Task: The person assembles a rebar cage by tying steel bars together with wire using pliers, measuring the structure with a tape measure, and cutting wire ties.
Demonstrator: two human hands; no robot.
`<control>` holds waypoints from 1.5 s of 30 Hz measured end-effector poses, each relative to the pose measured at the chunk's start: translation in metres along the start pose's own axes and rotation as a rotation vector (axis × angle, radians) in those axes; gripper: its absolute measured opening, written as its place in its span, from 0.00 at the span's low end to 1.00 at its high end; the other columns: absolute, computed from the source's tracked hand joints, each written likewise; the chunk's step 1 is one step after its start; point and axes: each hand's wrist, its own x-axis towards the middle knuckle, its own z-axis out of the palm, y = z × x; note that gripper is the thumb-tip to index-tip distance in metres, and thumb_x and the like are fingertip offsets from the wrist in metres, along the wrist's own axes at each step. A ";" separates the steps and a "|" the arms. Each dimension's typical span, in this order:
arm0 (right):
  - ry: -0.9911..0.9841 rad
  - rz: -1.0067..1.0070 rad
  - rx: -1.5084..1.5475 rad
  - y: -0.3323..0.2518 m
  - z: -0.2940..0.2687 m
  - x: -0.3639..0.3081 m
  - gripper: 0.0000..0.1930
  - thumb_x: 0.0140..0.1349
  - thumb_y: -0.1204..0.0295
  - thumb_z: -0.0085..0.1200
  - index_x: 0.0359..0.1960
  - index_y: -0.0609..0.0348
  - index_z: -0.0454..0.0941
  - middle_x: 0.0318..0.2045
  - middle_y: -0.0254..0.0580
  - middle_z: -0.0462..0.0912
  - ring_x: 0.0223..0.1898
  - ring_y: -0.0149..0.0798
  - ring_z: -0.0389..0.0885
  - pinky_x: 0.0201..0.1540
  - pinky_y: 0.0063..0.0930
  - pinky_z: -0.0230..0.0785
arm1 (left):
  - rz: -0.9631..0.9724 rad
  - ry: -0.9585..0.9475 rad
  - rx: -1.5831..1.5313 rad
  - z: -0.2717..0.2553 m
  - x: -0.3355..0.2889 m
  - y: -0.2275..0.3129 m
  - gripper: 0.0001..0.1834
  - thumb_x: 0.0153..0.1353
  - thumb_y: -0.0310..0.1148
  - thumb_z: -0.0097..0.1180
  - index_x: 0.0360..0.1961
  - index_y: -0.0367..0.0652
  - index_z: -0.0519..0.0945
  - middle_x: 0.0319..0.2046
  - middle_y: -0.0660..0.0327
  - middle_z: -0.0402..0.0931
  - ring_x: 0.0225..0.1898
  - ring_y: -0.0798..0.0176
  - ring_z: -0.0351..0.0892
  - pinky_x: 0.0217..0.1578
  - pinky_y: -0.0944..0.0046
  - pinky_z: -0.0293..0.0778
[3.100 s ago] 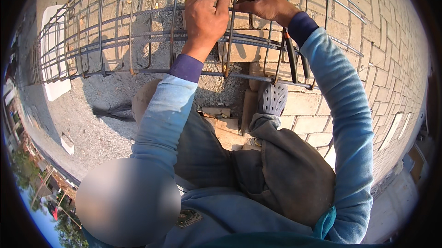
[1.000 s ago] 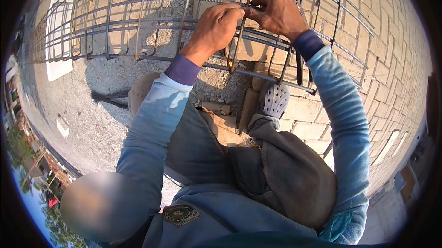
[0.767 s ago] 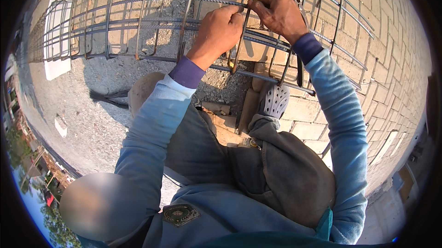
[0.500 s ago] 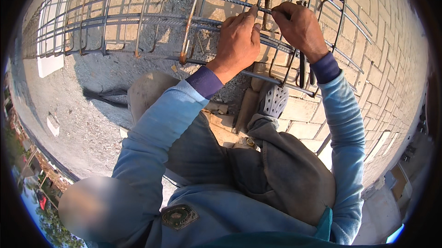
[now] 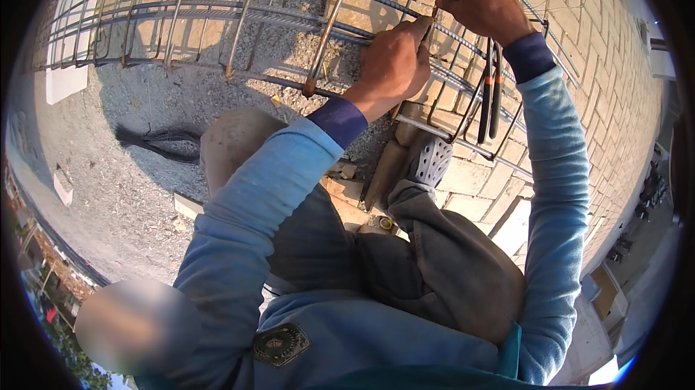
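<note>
A long cage of ribbed steel rebar (image 5: pixel 206 7) with square stirrups runs across the far part of the view. My left hand (image 5: pixel 394 64) is closed at one of its bars, fingertips pinched at a crossing with a stirrup. Just right of it and farther off, my right hand (image 5: pixel 485 7) is curled, thumb and forefinger pressed together above the same crossing. Whatever the fingertips hold is too thin or hidden to make out. Beneath my right wrist, pliers (image 5: pixel 495 104) with black and orange handles hang at the cage, their head partly hidden.
A bundle of dark wire (image 5: pixel 161 142) lies on the gravelly ground (image 5: pixel 137 202) at the left. Block paving (image 5: pixel 615 86) spreads to the right. My foot in a grey clog (image 5: pixel 432 160) is close under the cage. A white board (image 5: pixel 66 84) stands at the far left.
My right hand has lifted away from the bar, up and to the right. The left hand stays at the crossing. The view has shifted a little, and the pliers' handles show more fully.
</note>
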 end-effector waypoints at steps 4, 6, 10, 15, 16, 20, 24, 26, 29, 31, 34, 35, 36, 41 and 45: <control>-0.078 0.063 -0.108 0.013 0.018 -0.025 0.11 0.55 0.65 0.56 0.28 0.61 0.82 0.24 0.53 0.81 0.27 0.54 0.81 0.34 0.42 0.75 | 0.017 -0.022 0.044 -0.003 0.001 0.002 0.18 0.58 0.23 0.49 0.51 0.35 0.76 0.40 0.42 0.78 0.41 0.41 0.79 0.41 0.51 0.74; -0.090 0.120 0.174 0.001 0.025 -0.043 0.11 0.56 0.66 0.56 0.30 0.62 0.83 0.24 0.54 0.81 0.26 0.51 0.82 0.33 0.39 0.74 | 0.015 -0.024 0.030 -0.006 0.002 0.003 0.18 0.58 0.24 0.49 0.51 0.34 0.76 0.40 0.42 0.78 0.41 0.41 0.78 0.41 0.51 0.74; -0.007 0.236 0.644 -0.038 0.020 -0.075 0.13 0.61 0.67 0.53 0.36 0.65 0.83 0.22 0.50 0.80 0.23 0.37 0.79 0.29 0.31 0.71 | 0.030 0.026 -0.009 -0.002 0.000 -0.002 0.18 0.58 0.24 0.49 0.50 0.32 0.75 0.41 0.42 0.78 0.43 0.40 0.78 0.44 0.51 0.74; -0.201 0.503 1.145 -0.053 0.008 -0.121 0.19 0.70 0.65 0.45 0.48 0.71 0.78 0.26 0.40 0.82 0.27 0.29 0.78 0.32 0.23 0.73 | 0.179 0.174 0.030 0.001 -0.002 0.005 0.16 0.58 0.26 0.52 0.48 0.35 0.77 0.37 0.46 0.78 0.40 0.42 0.78 0.45 0.52 0.73; -0.137 0.533 1.106 -0.045 0.006 -0.127 0.19 0.70 0.64 0.46 0.47 0.70 0.79 0.28 0.40 0.82 0.29 0.30 0.79 0.34 0.24 0.74 | 0.221 0.226 0.073 0.002 0.000 0.006 0.13 0.59 0.30 0.55 0.45 0.37 0.77 0.35 0.51 0.78 0.36 0.49 0.79 0.40 0.56 0.74; 0.135 0.583 0.719 0.024 0.009 -0.152 0.21 0.64 0.57 0.56 0.43 0.68 0.79 0.30 0.47 0.84 0.32 0.35 0.83 0.35 0.28 0.75 | -0.151 -0.037 -0.173 -0.005 -0.008 0.044 0.14 0.64 0.37 0.56 0.41 0.36 0.76 0.31 0.58 0.79 0.28 0.66 0.79 0.29 0.64 0.74; -0.032 0.478 0.166 0.040 0.030 -0.168 0.28 0.48 0.50 0.68 0.39 0.64 0.78 0.26 0.48 0.83 0.31 0.48 0.84 0.35 0.38 0.75 | -0.605 -0.218 -0.735 0.015 -0.015 0.043 0.15 0.68 0.43 0.51 0.42 0.40 0.73 0.33 0.59 0.79 0.35 0.63 0.83 0.33 0.62 0.77; -0.139 0.513 0.154 0.028 0.033 -0.162 0.28 0.45 0.50 0.70 0.37 0.61 0.79 0.27 0.46 0.83 0.29 0.45 0.84 0.36 0.38 0.74 | -0.763 -0.141 -0.952 0.021 -0.014 0.050 0.14 0.70 0.42 0.48 0.41 0.41 0.72 0.35 0.59 0.79 0.37 0.62 0.83 0.37 0.61 0.77; -0.217 0.516 0.320 0.041 0.031 -0.158 0.25 0.47 0.52 0.69 0.34 0.62 0.79 0.26 0.45 0.83 0.29 0.42 0.83 0.34 0.36 0.74 | -0.821 -0.112 -1.208 0.024 -0.011 0.056 0.11 0.71 0.39 0.43 0.43 0.42 0.72 0.32 0.62 0.76 0.37 0.61 0.82 0.40 0.59 0.76; -0.206 0.610 0.370 0.034 0.023 -0.154 0.18 0.52 0.59 0.63 0.33 0.64 0.79 0.26 0.45 0.83 0.28 0.38 0.82 0.33 0.32 0.73 | -0.815 -0.130 -1.259 0.020 -0.011 0.056 0.11 0.71 0.38 0.43 0.45 0.42 0.72 0.28 0.64 0.74 0.34 0.61 0.81 0.38 0.59 0.76; -0.107 0.848 1.043 0.054 0.027 -0.163 0.13 0.53 0.68 0.55 0.36 0.67 0.77 0.24 0.40 0.78 0.25 0.35 0.77 0.32 0.28 0.72 | -0.812 -0.082 -1.206 0.024 -0.015 0.056 0.10 0.71 0.36 0.42 0.41 0.41 0.71 0.21 0.67 0.65 0.20 0.68 0.67 0.27 0.63 0.71; -0.036 0.822 1.125 0.057 0.022 -0.165 0.14 0.53 0.71 0.53 0.39 0.68 0.74 0.26 0.38 0.75 0.25 0.34 0.76 0.33 0.27 0.73 | -0.798 -0.072 -1.198 0.026 -0.016 0.055 0.10 0.71 0.36 0.42 0.40 0.41 0.71 0.20 0.68 0.64 0.18 0.69 0.64 0.25 0.64 0.69; 0.063 0.779 1.130 0.049 0.011 -0.161 0.14 0.54 0.71 0.54 0.40 0.68 0.74 0.27 0.38 0.75 0.27 0.34 0.76 0.35 0.28 0.74 | -0.798 -0.044 -1.188 0.023 -0.017 0.060 0.10 0.71 0.36 0.42 0.41 0.41 0.71 0.19 0.69 0.60 0.17 0.72 0.57 0.23 0.65 0.67; 0.416 0.510 1.327 0.055 -0.053 -0.137 0.12 0.65 0.69 0.52 0.45 0.66 0.74 0.28 0.39 0.77 0.31 0.32 0.78 0.39 0.28 0.72 | -0.853 -0.085 -1.438 -0.002 -0.009 0.073 0.12 0.71 0.38 0.41 0.43 0.41 0.72 0.17 0.73 0.58 0.16 0.75 0.54 0.24 0.67 0.63; 0.144 0.563 0.753 0.044 -0.107 -0.109 0.19 0.64 0.70 0.51 0.53 0.71 0.71 0.26 0.35 0.74 0.28 0.28 0.73 0.33 0.22 0.67 | -0.811 -0.136 -1.687 -0.022 -0.001 0.075 0.13 0.71 0.37 0.39 0.45 0.40 0.72 0.16 0.74 0.55 0.16 0.76 0.52 0.25 0.67 0.60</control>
